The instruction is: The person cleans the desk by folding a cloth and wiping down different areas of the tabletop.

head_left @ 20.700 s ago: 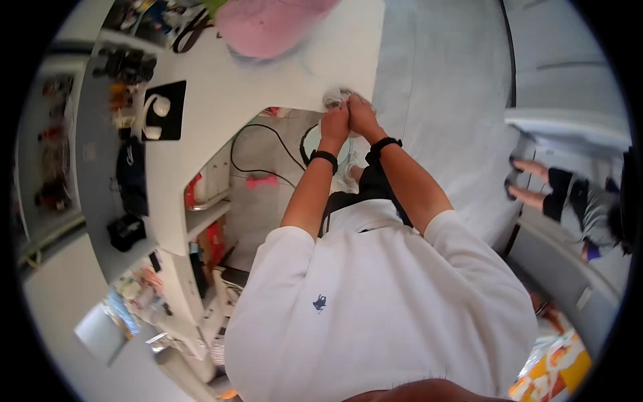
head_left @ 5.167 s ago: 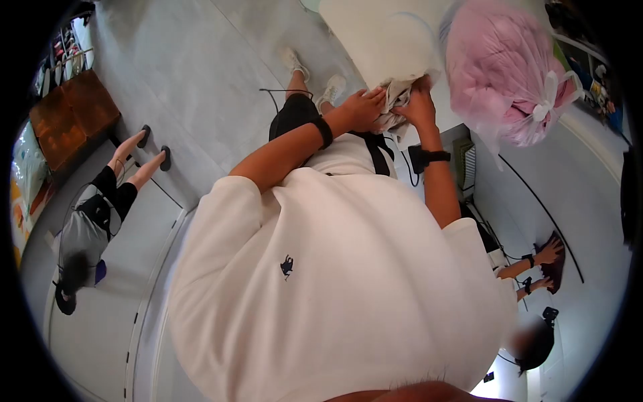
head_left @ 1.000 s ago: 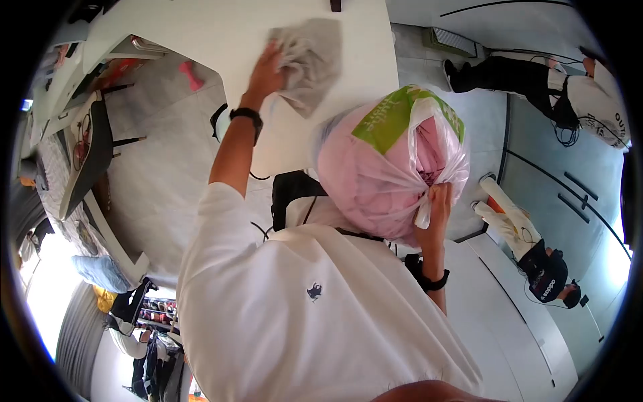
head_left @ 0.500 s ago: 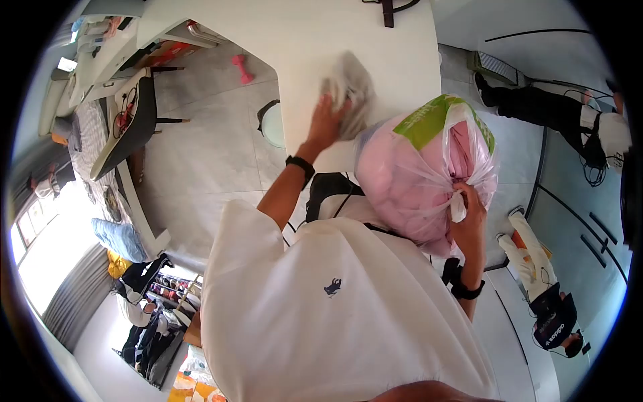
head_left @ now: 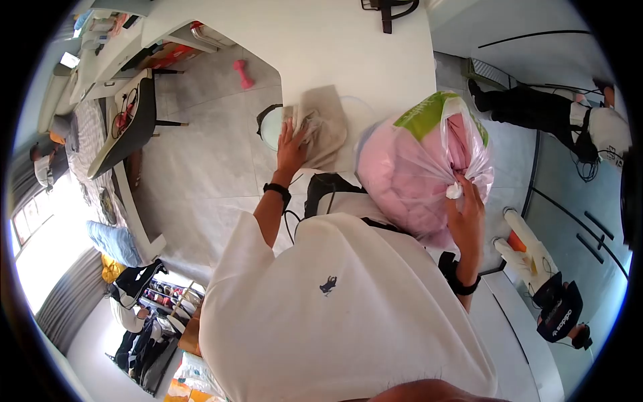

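A grey-beige cloth (head_left: 325, 124) lies partly bunched on the white table (head_left: 355, 60), against its left edge. My left hand (head_left: 292, 151) is on the near left part of this cloth, with fabric between thumb and fingers. To the right, a clear plastic bag (head_left: 408, 174) with a green printed patch bulges with soft pink contents. The bag rests at the table's near edge, close to my body. My right hand (head_left: 467, 214) pinches the gathered, twisted neck of the bag on its right side.
A black belt (head_left: 387, 15) lies at the table's far end. Below the table's left edge stands a round bin (head_left: 270, 127); a pink dumbbell (head_left: 243, 74) is on the floor. A chair (head_left: 127, 127) stands left. Two people are at the right, beside the cabinets (head_left: 569, 194).
My left hand has drawn the cloth left and nearer to me, where it now lies more spread out. My right hand keeps hold of the bag's neck, with its fingers slightly shifted.
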Motion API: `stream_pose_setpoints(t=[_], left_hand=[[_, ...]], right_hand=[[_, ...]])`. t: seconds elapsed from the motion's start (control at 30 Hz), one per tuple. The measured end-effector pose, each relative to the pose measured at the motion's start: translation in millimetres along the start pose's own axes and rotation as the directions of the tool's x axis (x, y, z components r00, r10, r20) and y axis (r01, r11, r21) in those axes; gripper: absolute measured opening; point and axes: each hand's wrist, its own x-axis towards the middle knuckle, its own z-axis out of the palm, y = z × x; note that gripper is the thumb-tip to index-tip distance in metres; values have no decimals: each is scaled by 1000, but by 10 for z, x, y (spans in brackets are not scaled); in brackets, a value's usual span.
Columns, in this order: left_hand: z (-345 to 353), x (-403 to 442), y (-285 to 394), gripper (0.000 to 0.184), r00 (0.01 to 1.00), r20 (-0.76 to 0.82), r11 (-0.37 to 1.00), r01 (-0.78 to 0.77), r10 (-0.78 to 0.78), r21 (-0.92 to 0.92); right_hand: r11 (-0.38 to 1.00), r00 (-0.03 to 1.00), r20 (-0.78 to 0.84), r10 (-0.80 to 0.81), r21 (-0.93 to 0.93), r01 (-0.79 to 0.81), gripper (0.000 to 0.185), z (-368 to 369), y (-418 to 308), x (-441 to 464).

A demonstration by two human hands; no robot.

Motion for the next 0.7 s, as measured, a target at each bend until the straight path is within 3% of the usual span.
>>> stream_pose_setpoints(t=[0.03,0.17,0.3,0.43,0.5,0.53,0.63,0.7], left_hand=[[68,48,104,67,996,-92,999,20,-18,26],[294,418,453,66,996,-33,992,83,-80,100],[402,875,788,63,989,81,992,-123,122,2],[339,953,805,63,954,187,972,-236,236,-23],[232,865,718,63,954,193,973,-228,229,-26],[197,778,684,62,951,209,973,-227,230,-37],[130,434,460,63,969,124,977,-209,212,-42],[76,207,333,64,977,130,986,-166,168,-24]], right_hand=[[1000,1000,-1,1,-5,-1,41,12,-23,-7],[999,1000,5,22,-25,-22,41,51,-81,-42],[991,989,77,130,-45,-127,36,84,-86,-13],[967,998,59,36,-253,-20,30,267,-23,-72],[977,992,-112,-61,-211,37,20,317,48,-120],[977,991,-121,-52,-212,25,20,291,21,-151],[998,987,-151,52,29,-48,14,178,7,-157],[1000,984,-177,28,13,-27,14,106,162,-144]])
